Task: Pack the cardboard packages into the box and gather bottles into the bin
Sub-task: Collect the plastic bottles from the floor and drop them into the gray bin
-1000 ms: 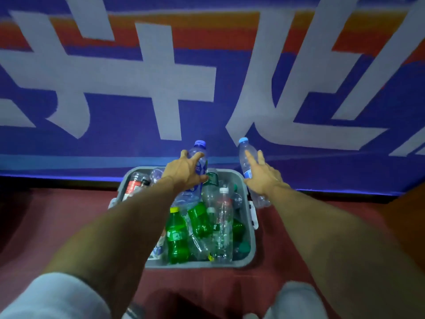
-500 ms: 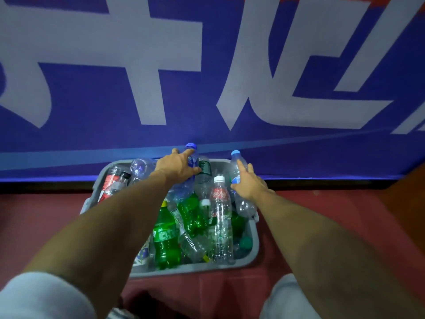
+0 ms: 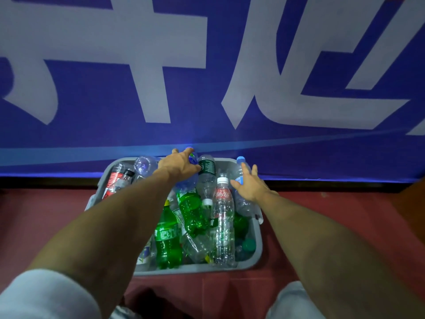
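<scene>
A grey plastic bin point(image 3: 257, 247) sits on the red floor, packed with several empty bottles, green and clear. My left hand point(image 3: 178, 165) grips a clear bottle with a blue cap point(image 3: 192, 158) over the bin's far side. My right hand point(image 3: 249, 184) holds a clear bottle with a light blue cap point(image 3: 241, 171) at the bin's far right corner, its base down among the others. A green bottle point(image 3: 167, 238) and a clear red-labelled bottle point(image 3: 222, 215) lie in the middle. No cardboard packages are in view.
A large blue banner with white characters point(image 3: 207, 88) stands directly behind the bin. Red floor point(image 3: 46, 215) spreads to both sides. My knees in light trousers point(image 3: 296, 300) show at the bottom edge.
Both hands have lowered their bottles from above the bin's far edge down into the bin. The view has drawn closer to the bin.
</scene>
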`<act>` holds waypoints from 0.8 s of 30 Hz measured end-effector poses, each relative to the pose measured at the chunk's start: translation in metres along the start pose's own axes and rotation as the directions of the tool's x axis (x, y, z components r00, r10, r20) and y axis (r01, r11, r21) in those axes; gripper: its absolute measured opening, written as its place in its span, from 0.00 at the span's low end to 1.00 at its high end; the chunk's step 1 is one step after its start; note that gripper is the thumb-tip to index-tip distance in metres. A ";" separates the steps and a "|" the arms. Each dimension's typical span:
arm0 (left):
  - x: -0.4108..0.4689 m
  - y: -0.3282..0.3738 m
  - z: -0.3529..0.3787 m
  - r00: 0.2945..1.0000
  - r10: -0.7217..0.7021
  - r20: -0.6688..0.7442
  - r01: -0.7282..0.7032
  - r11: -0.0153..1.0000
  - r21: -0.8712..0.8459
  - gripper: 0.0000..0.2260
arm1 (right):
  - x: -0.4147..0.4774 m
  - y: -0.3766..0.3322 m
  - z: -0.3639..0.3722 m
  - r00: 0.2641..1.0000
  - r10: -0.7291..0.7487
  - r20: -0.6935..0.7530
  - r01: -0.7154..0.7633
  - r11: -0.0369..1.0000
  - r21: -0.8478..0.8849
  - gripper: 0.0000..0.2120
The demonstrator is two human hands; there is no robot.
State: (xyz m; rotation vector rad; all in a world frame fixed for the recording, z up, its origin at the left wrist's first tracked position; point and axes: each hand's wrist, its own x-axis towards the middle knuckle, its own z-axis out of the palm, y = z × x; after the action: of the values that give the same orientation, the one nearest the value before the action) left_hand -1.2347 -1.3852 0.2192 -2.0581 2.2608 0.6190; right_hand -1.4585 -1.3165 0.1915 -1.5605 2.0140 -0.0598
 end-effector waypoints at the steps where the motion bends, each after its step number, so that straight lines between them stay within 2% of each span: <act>1: 0.000 0.000 -0.001 1.000 0.001 0.001 -0.001 1.000 -0.003 0.31 | 0.000 -0.001 0.000 1.000 0.001 0.000 -0.001 1.000 0.003 0.37; 18: -0.007 -0.002 -0.002 0.998 0.047 -0.030 -0.047 0.999 -0.015 0.29 | 0.004 0.006 0.005 0.993 0.022 -0.118 -0.031 0.997 -0.071 0.35; 24: -0.008 -0.001 -0.003 0.998 0.046 -0.039 -0.046 0.999 -0.006 0.29 | 0.003 0.008 0.002 0.992 0.011 -0.126 -0.016 0.999 -0.038 0.34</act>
State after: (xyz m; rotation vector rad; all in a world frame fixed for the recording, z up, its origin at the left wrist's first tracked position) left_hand -1.2320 -1.3788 0.2242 -2.0441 2.3364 0.5957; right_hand -1.4649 -1.3155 0.1855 -1.6030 2.1348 -0.1165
